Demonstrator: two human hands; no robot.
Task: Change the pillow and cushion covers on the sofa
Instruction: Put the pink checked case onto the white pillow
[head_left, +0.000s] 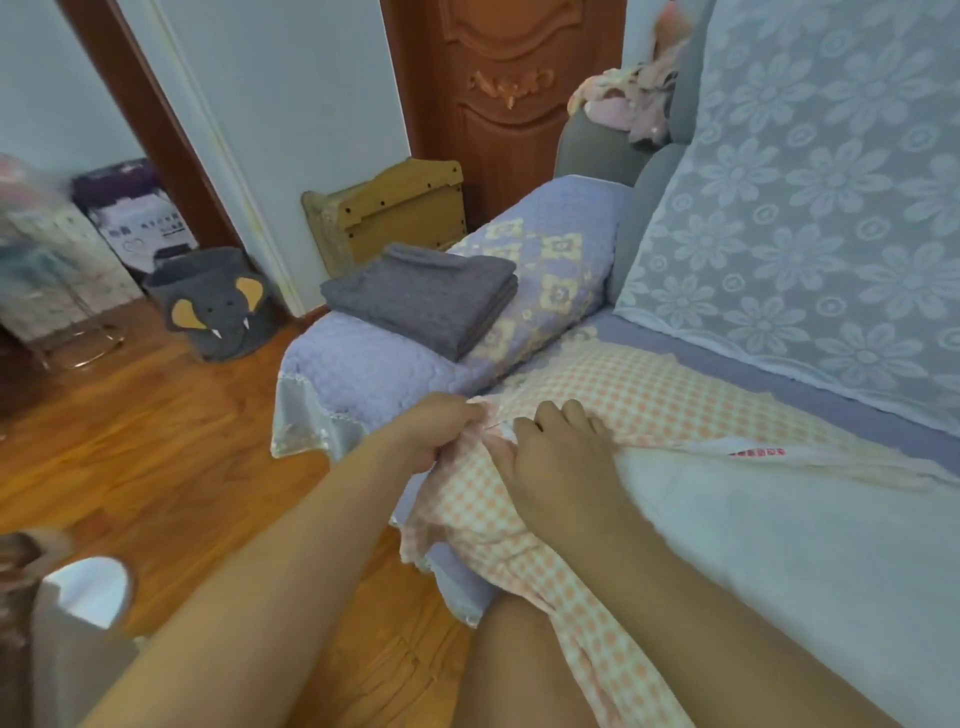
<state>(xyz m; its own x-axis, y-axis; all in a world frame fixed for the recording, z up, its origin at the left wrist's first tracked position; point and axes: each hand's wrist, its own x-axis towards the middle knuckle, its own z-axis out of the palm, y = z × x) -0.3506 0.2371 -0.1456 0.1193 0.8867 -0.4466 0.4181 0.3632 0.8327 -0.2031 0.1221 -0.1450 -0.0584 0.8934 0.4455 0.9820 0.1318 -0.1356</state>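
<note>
At centre frame both hands worked close together at the corner of an orange-and-white checked fabric cover (597, 400); the left hand (434, 431) pinched the bunched corner in curled fingers; the right hand (558, 457) gripped the cover's edge just beside it, over a white pillow (779, 530) lying on the lavender quilted sofa (374, 374) at lower right; folded grey cloths (426, 299) rested on the sofa's arm above; a grey elephant-faced basket (215, 304) stood on the wooden floor (156, 441) at left.

Soft, even indoor light, faint shadows, slight overall blur, and wide-angle bending at the edges.
</note>
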